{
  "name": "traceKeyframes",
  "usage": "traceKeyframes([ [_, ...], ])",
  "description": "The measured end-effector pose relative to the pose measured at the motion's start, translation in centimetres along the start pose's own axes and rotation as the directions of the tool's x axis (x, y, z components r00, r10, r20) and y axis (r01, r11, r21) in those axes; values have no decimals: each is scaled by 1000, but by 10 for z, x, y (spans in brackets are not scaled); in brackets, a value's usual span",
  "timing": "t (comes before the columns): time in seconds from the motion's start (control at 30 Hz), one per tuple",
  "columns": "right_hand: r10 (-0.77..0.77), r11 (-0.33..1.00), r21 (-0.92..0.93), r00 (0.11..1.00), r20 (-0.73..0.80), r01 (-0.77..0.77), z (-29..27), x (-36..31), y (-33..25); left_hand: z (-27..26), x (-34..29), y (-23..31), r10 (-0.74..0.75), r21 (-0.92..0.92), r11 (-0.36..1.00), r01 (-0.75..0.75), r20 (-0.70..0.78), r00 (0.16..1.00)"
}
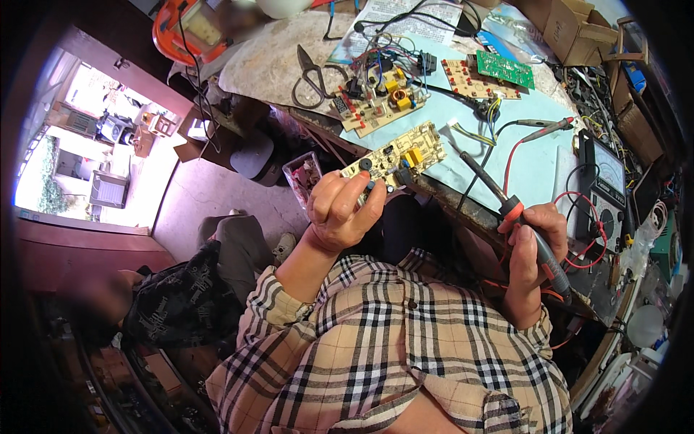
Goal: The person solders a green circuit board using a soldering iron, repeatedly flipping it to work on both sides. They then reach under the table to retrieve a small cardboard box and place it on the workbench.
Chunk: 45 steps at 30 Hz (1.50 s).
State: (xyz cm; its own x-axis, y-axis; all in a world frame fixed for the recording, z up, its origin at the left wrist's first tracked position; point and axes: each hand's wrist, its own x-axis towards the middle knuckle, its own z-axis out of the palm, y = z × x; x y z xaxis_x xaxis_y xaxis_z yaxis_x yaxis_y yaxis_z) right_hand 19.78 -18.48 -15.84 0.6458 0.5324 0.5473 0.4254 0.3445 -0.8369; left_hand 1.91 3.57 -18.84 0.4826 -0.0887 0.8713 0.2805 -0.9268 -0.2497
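My left hand [345, 207] grips a cream circuit board [415, 148] by its near left end, with fingers closed over its edge. The board is tilted over the front of the table, its yellow and black parts facing up. In my right hand [538, 242] is a soldering iron [510, 206] with a red and grey handle, fingers wrapped round the grip. The iron's metal tip points up and left, apart from the board. Beyond the held board lies another circuit board [383, 101] with wires and a red-edged display.
Black scissors [311, 78] lie at the table's left. A green circuit board [505, 69] rests over a cream one at the back. Red and black test probes [547, 130] lie by an analog multimeter [606, 188] on the right. Another person [191, 289] sits at the left.
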Motion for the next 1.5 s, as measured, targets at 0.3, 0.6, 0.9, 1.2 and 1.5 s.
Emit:
traceKeyframes([
  [0.3, 17, 1000, 13, 1000, 1, -17, 0, 0, -2, 1, -5, -3, -27, -43, 999, 29, 58, 998],
  [0.6, 35, 999, 22, 999, -3, -35, 0, 0, -4, 0, -6, -1, -135, -67, 987, 145, 135, 982],
  [0.9, 7, 993, 119, 998, -59, 0, -1, -1, 0, 1, 14, 5, -506, -158, 831, 533, 181, 843],
  [1.2, -16, 995, 93, 1000, -26, 18, -2, 0, 2, -1, 31, 7, -556, -405, -464, 788, 826, 97],
  [1.5, 25, 999, 37, 992, 123, -30, 1, 3, -2, 7, 38, 13, -413, -340, -594, 729, 907, 86],
])
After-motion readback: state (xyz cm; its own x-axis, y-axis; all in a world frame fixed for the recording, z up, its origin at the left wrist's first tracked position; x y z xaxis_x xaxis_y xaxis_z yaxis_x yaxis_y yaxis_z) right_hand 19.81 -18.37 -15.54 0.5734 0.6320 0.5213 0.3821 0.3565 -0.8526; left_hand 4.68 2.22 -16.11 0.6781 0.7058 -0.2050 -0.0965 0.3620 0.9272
